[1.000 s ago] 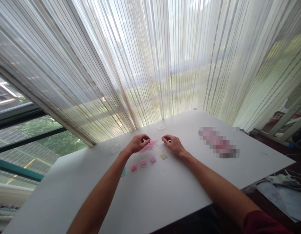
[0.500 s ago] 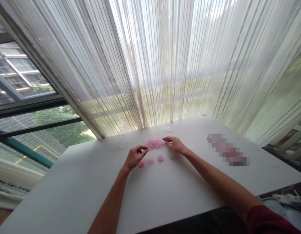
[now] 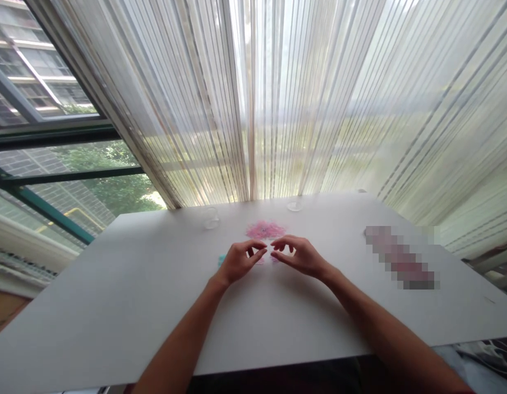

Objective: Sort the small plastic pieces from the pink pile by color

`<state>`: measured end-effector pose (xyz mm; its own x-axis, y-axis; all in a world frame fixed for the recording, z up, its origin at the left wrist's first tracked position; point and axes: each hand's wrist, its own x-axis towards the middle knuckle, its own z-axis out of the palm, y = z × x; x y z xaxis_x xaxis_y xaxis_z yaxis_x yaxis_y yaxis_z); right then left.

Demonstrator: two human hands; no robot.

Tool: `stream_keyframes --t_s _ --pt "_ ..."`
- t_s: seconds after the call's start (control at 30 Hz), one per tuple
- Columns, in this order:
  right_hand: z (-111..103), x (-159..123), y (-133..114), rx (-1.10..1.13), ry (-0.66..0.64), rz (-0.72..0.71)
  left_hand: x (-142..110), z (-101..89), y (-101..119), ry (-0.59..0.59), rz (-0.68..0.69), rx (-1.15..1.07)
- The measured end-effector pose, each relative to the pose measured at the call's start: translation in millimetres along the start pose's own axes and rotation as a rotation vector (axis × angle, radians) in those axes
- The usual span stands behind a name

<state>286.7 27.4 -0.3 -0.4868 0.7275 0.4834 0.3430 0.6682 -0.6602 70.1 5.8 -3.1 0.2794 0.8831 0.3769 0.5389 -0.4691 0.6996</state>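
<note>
My left hand (image 3: pixel 242 261) and my right hand (image 3: pixel 299 254) hover over the middle of the table with their fingertips almost meeting. On each, thumb and forefinger come together in a pinch; anything between them is too small to make out. Just beyond the fingers lies a loose pile of thin pink pieces (image 3: pixel 265 229). A small turquoise bunch (image 3: pixel 222 261) shows beside my left hand, partly covered by it. Below the fingertips, a little pink bunch (image 3: pixel 260 261) and a purplish one (image 3: pixel 275 260) are partly hidden.
On the white table (image 3: pixel 126 306), a clear round container (image 3: pixel 211 219) stands at the back left and a clear shallow dish (image 3: pixel 295 206) at the back centre. A blurred-out pinkish object (image 3: pixel 401 257) lies on the right. Sheer striped curtains (image 3: pixel 278 109) hang behind the table.
My right hand has come left and toward me, away from the pink pile. My left hand has shifted slightly right, uncovering a turquoise bunch. The view has turned slightly.
</note>
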Motion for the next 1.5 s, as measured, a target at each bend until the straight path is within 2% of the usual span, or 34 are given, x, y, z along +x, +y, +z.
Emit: stream_keyframes --t_s 0.13,0.5,1.1,1.23,1.4,1.5 --pt "4.5 -1.2 -2.7 0.005 -0.012 -0.054 -2.8 3.4 0.7 -0.028 0.043 0.018" --pt "5.7 -2.6 -0.5 0.023 -0.021 -0.056 -4.6 5.9 -0.7 -0.001 0.091 0.006" --pt "9.0 -2.6 4.2 -0.022 -0.004 -0.072 -4.4 -5.6 1.4 -0.039 0.088 0.134" --pt "7.2 -2.1 8.3 -0.053 0.039 -0.076 -1.8 -24.2 -5.7 -0.015 0.022 0.135" --pt "-5.0 0.0 13.9 -0.101 0.139 -0.035 -0.2 -68.7 -19.2 0.085 -0.139 0.121" --pt "-12.1 0.6 17.1 -0.119 0.170 0.003 -5.5 -91.1 -25.0 0.013 -0.222 0.138"
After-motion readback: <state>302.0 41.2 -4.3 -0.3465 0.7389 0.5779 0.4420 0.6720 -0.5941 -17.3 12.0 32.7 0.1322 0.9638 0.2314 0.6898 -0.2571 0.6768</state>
